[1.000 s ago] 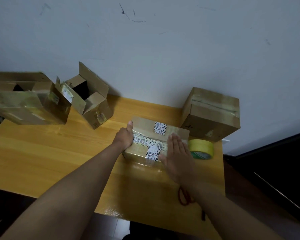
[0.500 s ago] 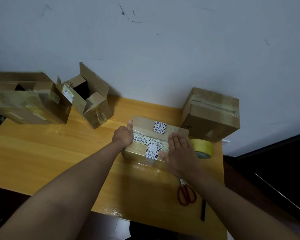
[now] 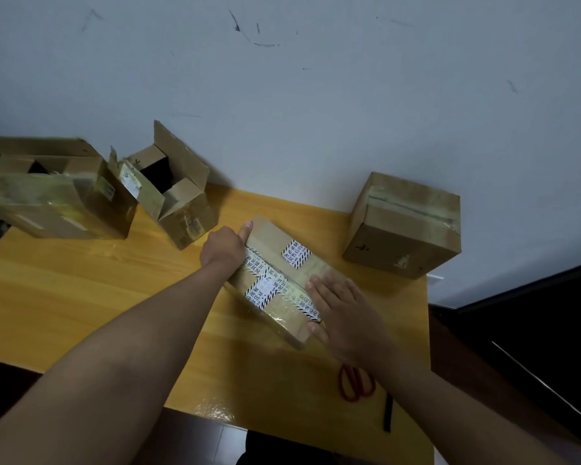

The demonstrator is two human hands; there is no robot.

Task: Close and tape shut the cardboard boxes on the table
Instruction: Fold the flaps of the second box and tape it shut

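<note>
A flat cardboard box with black-and-white printed tape and white labels lies at an angle in the middle of the yellow wooden table. My left hand grips its far left corner, thumb on top. My right hand lies palm down over its near right end, thumb hooked around the corner. A closed, taped box stands at the back right. Two boxes with open flaps stand at the back left: a small one and a larger one. No tape roll shows.
Red-handled scissors and a black pen lie near the table's front right corner, under my right forearm. A grey wall runs along the table's far edge. Dark floor drops off to the right.
The flat box has turned clockwise, its right end swinging toward me. My right hand slid to that end. The yellow tape roll beside the box is no longer visible.
</note>
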